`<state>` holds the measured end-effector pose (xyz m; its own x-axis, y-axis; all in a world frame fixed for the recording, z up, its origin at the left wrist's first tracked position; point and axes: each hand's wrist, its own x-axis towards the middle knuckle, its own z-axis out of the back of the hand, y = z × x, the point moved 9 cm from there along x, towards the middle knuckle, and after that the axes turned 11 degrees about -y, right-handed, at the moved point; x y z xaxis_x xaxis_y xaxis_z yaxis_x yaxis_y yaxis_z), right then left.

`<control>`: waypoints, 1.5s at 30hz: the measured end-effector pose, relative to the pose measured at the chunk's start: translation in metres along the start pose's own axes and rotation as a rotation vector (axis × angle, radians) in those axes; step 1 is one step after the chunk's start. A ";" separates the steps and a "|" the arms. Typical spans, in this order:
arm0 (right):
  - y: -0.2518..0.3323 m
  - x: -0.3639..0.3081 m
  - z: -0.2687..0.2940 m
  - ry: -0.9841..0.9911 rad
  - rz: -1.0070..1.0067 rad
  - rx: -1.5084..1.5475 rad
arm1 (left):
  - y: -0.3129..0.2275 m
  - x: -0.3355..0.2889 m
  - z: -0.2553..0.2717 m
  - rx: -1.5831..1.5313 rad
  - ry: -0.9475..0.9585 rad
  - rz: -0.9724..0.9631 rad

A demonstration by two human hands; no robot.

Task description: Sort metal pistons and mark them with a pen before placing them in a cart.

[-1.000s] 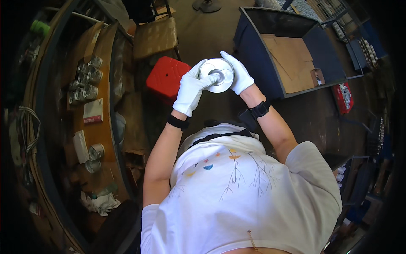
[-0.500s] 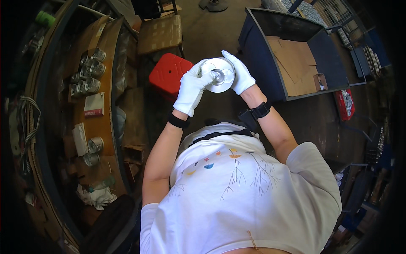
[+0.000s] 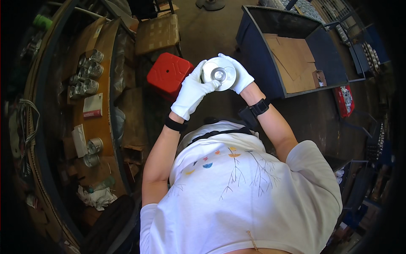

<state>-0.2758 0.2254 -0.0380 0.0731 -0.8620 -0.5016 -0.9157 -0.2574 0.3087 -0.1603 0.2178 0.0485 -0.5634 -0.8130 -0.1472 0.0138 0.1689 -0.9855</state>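
Out in front of me I hold a silver metal piston (image 3: 229, 73), its round top face turned up toward me. A round bowl with a raised middle shows in that face. My left hand (image 3: 192, 91), in a white glove, grips the piston's left side, its thumb across the near edge. Against the right side lies my white-gloved right hand (image 3: 242, 76), fingers wrapped round behind it. The underside of the piston is hidden.
On the left, a wooden bench (image 3: 108, 89) carries several metal pistons (image 3: 90, 86), a notebook (image 3: 93, 104) and crumpled white cloth (image 3: 97, 198). Beyond my hands stand a red plastic stool (image 3: 169, 75) and a cardboard-topped seat (image 3: 158, 32). A dark blue bin (image 3: 259, 55) with cardboard inside is at right.
The piston has turned a little in my hands, and its bowl now shows uncovered. My left thumb has slid from the bowl to the near edge.
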 end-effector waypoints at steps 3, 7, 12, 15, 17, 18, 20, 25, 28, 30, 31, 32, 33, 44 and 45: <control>-0.002 -0.001 -0.002 0.049 -0.009 0.002 | 0.001 0.000 0.000 0.039 -0.011 -0.016; -0.004 -0.004 -0.003 0.038 -0.028 0.011 | 0.002 -0.003 -0.001 0.037 -0.037 -0.013; -0.001 0.011 0.014 0.069 -0.086 -0.010 | 0.003 -0.004 -0.007 -0.020 -0.007 -0.014; 0.000 0.011 0.010 -0.059 -0.127 -0.230 | 0.006 -0.006 -0.007 -0.022 0.000 0.020; 0.008 0.017 0.013 -0.103 -0.173 -0.348 | 0.010 -0.006 -0.013 -0.055 0.015 0.079; 0.010 0.019 0.016 -0.125 -0.201 -0.392 | 0.013 -0.006 -0.015 -0.074 0.015 0.094; 0.013 0.029 0.021 -0.136 -0.220 -0.474 | 0.019 -0.005 -0.017 -0.108 0.007 0.120; 0.019 0.044 0.029 -0.175 -0.210 -0.696 | 0.030 -0.004 -0.014 -0.145 0.002 0.163; 0.014 0.044 0.028 -0.188 -0.247 -0.766 | 0.037 -0.005 -0.011 -0.193 0.000 0.190; 0.013 0.043 0.026 -0.193 -0.255 -0.799 | 0.040 -0.005 -0.010 -0.211 -0.001 0.204; 0.011 0.040 0.022 -0.197 -0.252 -0.818 | 0.042 -0.005 -0.009 -0.217 -0.003 0.210; 0.010 0.038 0.019 -0.201 -0.248 -0.838 | 0.045 -0.006 -0.008 -0.223 -0.006 0.215; 0.008 0.037 0.016 -0.201 -0.254 -0.839 | 0.046 -0.006 -0.007 -0.230 -0.013 0.218; 0.005 0.029 0.006 -0.230 -0.269 -0.834 | 0.054 0.000 0.002 -0.244 -0.121 0.241; 0.003 0.032 0.006 -0.223 -0.276 -0.805 | 0.057 0.004 0.009 -0.122 -0.196 0.215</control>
<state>-0.2781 0.2000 -0.0579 0.0949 -0.6394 -0.7630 -0.3134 -0.7467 0.5867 -0.1538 0.2193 -0.0086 -0.3885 -0.8411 -0.3763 0.0095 0.4047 -0.9144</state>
